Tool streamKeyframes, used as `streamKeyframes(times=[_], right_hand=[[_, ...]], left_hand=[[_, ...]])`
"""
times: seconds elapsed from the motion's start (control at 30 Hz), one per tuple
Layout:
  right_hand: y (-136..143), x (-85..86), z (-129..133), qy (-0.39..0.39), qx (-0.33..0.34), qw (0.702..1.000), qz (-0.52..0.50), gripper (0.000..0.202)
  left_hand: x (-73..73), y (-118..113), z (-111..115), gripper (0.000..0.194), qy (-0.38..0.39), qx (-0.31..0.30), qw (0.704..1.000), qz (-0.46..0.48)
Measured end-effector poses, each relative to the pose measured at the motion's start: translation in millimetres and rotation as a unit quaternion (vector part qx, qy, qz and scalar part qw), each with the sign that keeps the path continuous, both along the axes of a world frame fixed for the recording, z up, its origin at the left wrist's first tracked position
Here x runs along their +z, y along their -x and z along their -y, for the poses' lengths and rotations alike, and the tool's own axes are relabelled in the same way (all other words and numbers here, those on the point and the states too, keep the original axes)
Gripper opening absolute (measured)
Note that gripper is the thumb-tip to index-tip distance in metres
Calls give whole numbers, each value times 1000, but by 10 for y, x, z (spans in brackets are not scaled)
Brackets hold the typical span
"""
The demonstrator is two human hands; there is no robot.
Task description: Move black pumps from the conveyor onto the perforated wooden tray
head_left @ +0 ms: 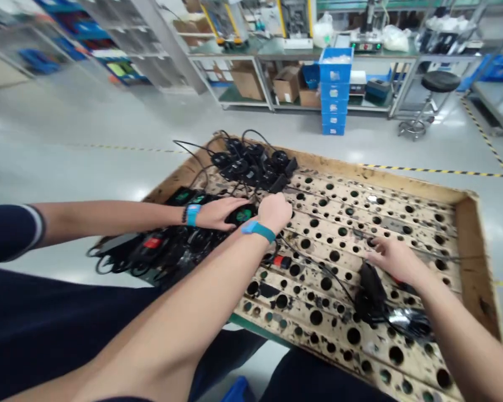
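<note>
My left hand, with a teal band at the wrist, is closed beside a black part with a green face. Its fingertips are hidden, so what it grips does not show. Below it a black cable runs right toward a black device. Just above that device is my right hand, fingers loosely curled and apart; whether it touches the device is unclear. Something shiny, like a plastic-wrapped bundle, lies beside the device. Near my left hand is a black piece with a red end.
A co-worker's hand reaches in from the left, touching the green-faced part. Black devices with cables are heaped at the left and far side of a wooden tray full of holes. Stacked blue bins and a stool stand beyond.
</note>
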State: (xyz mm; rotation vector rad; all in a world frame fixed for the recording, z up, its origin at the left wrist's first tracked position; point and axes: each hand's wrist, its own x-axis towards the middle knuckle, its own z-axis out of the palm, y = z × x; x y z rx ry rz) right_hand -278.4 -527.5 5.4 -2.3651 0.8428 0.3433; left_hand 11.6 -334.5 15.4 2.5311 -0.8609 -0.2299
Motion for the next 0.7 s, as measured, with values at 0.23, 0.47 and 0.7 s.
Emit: streamKeyframes(times=[0.23,0.47,0.7], right_hand=[[1610,-368,-442,112,-181,974,82,65],[1479,-721,-238,53,-46,997,19,79],[1333,-842,-590,170,-56,983,-37,72]], left_hand=[[-180,1762,80,30,29,-132,983,-127],[-576,2934,37,79,66,-38,963,-260],[-574,2665,419,41,-46,-69,955,-286]])
